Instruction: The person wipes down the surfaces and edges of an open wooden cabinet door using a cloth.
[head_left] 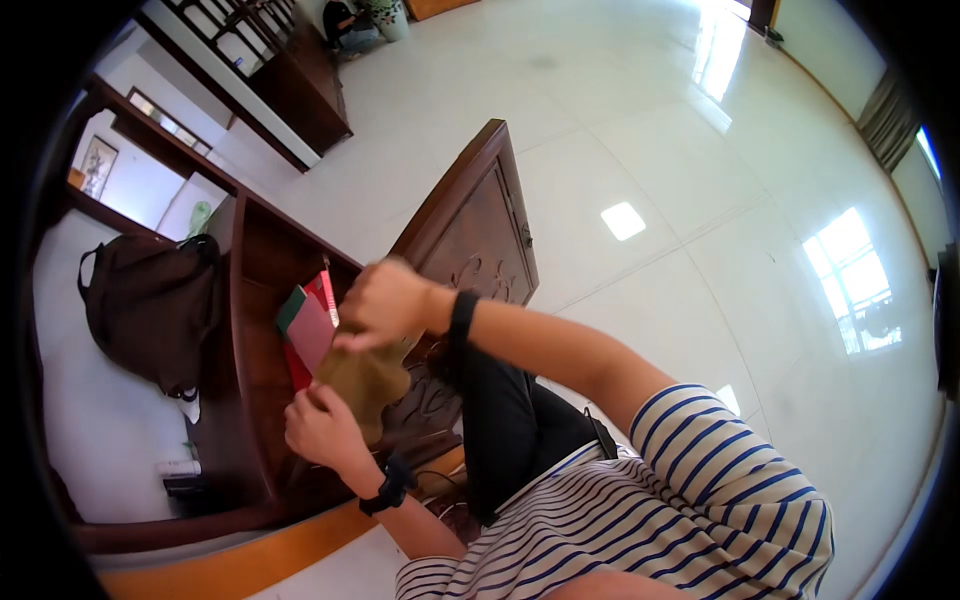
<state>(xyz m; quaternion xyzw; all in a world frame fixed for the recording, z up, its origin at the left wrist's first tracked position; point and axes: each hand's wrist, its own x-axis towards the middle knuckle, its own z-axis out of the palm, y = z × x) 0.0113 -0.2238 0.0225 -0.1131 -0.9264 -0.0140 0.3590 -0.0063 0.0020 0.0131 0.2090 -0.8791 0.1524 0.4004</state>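
The fingers of the left hand (325, 430) are pinching the near edge of an olive-brown cloth (368, 388), while those of the right hand (385, 300), slightly blurred, are gripping its upper part. The cloth is hanging between both sets of fingers, its free edge drooping on the door side. Judging by this drape, it is likely to be handling as light, soft and limp, neither slippery nor fragile; opposite edges are offering the surest hold. It is appearing plain and matte, with a wavy outline; whether it is a bag or a flat piece, one cannot tell. Just beyond the fingers, pink and red papers (313, 335) are leaning inside the cabinet (262, 345); past the right fingers, a carved door (470, 225) is standing open; well apart from the left fingers, a brown backpack (150, 300) is lying.
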